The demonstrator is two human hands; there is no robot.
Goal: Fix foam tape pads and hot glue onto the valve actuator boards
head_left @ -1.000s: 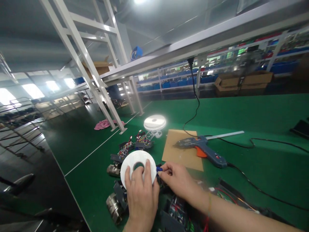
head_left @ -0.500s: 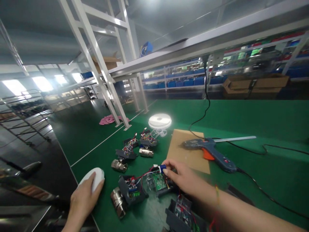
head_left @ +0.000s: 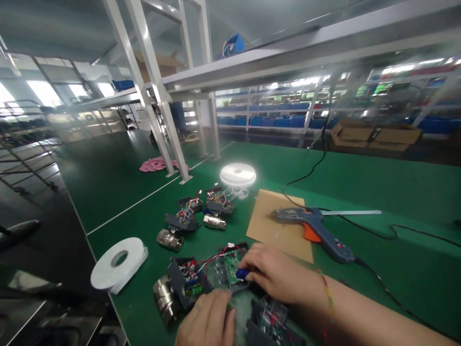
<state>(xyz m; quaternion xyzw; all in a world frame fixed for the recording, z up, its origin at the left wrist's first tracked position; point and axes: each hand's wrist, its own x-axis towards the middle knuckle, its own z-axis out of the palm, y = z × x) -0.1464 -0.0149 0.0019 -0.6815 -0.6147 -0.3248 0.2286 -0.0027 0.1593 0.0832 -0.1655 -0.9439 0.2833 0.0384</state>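
Note:
My right hand [head_left: 275,276] pinches a small blue part [head_left: 242,274] against a green circuit board [head_left: 230,265] in an open dark housing with red wires. My left hand [head_left: 209,321] rests at the near edge of that housing, fingers curled; whether it grips anything I cannot tell. A metal valve body [head_left: 163,299] sticks out to the left of the housing [head_left: 185,283]. A white tape roll [head_left: 117,263] lies alone on the table's left edge, away from both hands.
Two more wired valve assemblies [head_left: 182,223] [head_left: 218,209] lie farther out. A blue glue gun [head_left: 313,230] rests on a cardboard sheet [head_left: 277,226], its cable trailing right. Another white roll [head_left: 237,174] and a pink cloth [head_left: 156,165] lie beyond. White frame posts stand behind.
My left hand set the white tape roll down at the table's left edge and came back to the housing. My right hand lowered the blue part onto the circuit board.

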